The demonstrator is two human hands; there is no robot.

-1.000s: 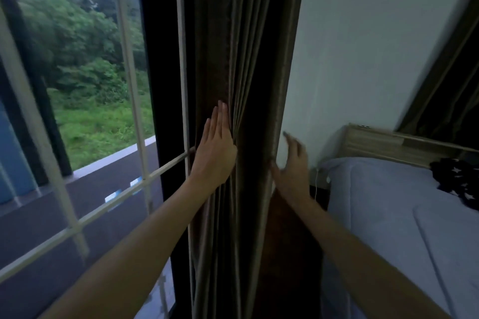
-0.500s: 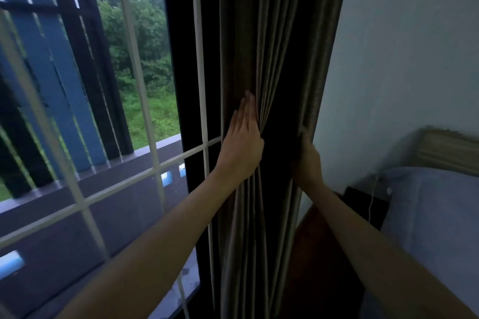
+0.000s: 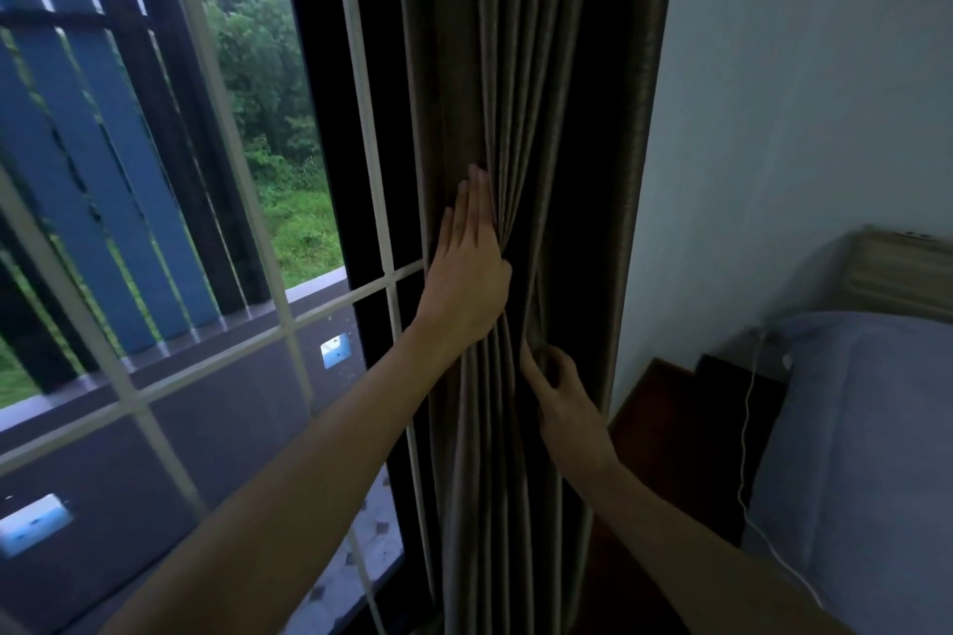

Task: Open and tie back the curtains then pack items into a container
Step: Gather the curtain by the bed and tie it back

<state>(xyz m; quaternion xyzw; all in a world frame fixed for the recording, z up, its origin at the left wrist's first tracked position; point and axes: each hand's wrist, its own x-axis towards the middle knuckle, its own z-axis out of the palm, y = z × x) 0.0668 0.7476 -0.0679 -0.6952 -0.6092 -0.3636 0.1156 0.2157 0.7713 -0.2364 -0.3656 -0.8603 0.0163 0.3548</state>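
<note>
Right now the window point(image 3: 206, 428) fills the left half, white grille bars across the glass, greenery far outside. Curtain point(image 3: 541, 67) is bunched into a narrow column of pleats at the window's right edge, next to the wall, not tied; no tie-back visible. Bed point(image 3: 876, 454) at right. Left hand point(image 3: 466, 273) is released and flat, fingers straight, pressing the pleats from the window side. Right hand point(image 3: 559, 392), just below it, fingers curled, pinching a fold. White cable point(image 3: 746, 428) hangs beside the bed. Step looks like gathering for the tie: squeeze the bundle evenly from both sides, hold one height, tuck stray pleats in first. Container not in view.
</note>
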